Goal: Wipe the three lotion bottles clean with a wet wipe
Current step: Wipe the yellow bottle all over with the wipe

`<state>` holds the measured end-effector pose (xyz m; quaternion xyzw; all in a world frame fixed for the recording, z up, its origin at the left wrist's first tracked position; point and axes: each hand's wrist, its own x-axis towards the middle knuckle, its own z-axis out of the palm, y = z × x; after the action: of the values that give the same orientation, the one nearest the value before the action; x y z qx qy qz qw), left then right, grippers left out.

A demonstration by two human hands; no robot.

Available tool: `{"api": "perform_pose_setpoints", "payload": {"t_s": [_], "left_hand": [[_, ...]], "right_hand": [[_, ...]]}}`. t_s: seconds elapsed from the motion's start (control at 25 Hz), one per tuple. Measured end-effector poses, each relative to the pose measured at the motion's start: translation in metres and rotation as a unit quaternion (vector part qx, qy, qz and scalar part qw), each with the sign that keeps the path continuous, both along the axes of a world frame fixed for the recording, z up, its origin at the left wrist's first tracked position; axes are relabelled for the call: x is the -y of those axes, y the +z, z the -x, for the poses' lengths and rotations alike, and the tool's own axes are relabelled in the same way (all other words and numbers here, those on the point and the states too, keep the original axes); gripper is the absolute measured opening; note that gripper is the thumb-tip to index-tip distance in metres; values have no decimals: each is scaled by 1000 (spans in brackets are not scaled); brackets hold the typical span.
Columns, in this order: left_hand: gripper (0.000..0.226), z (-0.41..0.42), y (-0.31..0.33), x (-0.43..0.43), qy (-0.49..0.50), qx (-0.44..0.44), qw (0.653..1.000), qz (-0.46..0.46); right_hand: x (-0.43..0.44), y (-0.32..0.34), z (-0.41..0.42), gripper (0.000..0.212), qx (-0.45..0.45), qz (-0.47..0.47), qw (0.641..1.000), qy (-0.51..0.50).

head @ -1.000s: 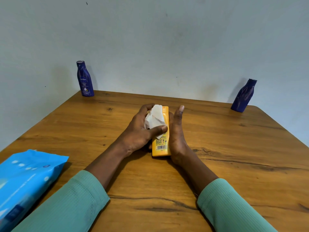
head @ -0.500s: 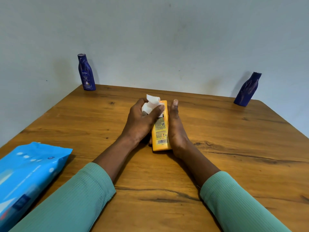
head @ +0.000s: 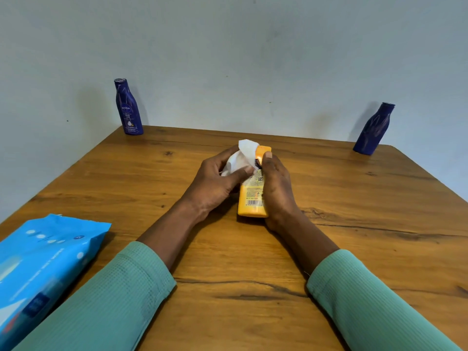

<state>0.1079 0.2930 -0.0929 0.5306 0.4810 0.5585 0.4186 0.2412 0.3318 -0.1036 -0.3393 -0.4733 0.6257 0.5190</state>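
A yellow lotion bottle (head: 253, 198) lies on the wooden table (head: 354, 224), label and barcode up, cap pointing away from me. My right hand (head: 277, 186) grips its right side, thumb near the cap. My left hand (head: 217, 183) holds a crumpled white wet wipe (head: 243, 155) against the bottle's upper left side. Two dark blue lotion bottles stand upright by the wall: one at the far left corner (head: 128, 107), one at the far right corner (head: 373, 129).
A blue pack of wet wipes (head: 43, 264) lies at the table's near left edge, beside my left sleeve. A plain grey wall rises right behind the table's far edge.
My left hand has slid the wipe up the yellow bottle from its middle toward the cap. My right hand has curled more tightly around the bottle.
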Motion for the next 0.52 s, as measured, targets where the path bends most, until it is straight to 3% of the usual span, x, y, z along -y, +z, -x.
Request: {"api": "perform_pose_setpoints", "payload": {"t_s": [0.12,0.2,0.32,0.44,0.52], "left_hand": [[57,1,-2,-1,-38,-41,998,20],[52,3,-5,-2,-41,-72,996,15],[38,-1,-11,-4,68,-151,986,-23],[33,0,-12,-7,198,-162,966,-51],[32,3,-11,-8,224,-191,953,-65]], "right_hand": [[-3,-1,-1,34,-31,18,999,-34],[-4,-1,-2,35,-26,16,999,-40],[-6,-3,-3,36,-11,-10,999,-32],[-7,-6,-3,36,6,-32,999,-11],[-6,-4,-4,35,11,-29,999,-17]]}}
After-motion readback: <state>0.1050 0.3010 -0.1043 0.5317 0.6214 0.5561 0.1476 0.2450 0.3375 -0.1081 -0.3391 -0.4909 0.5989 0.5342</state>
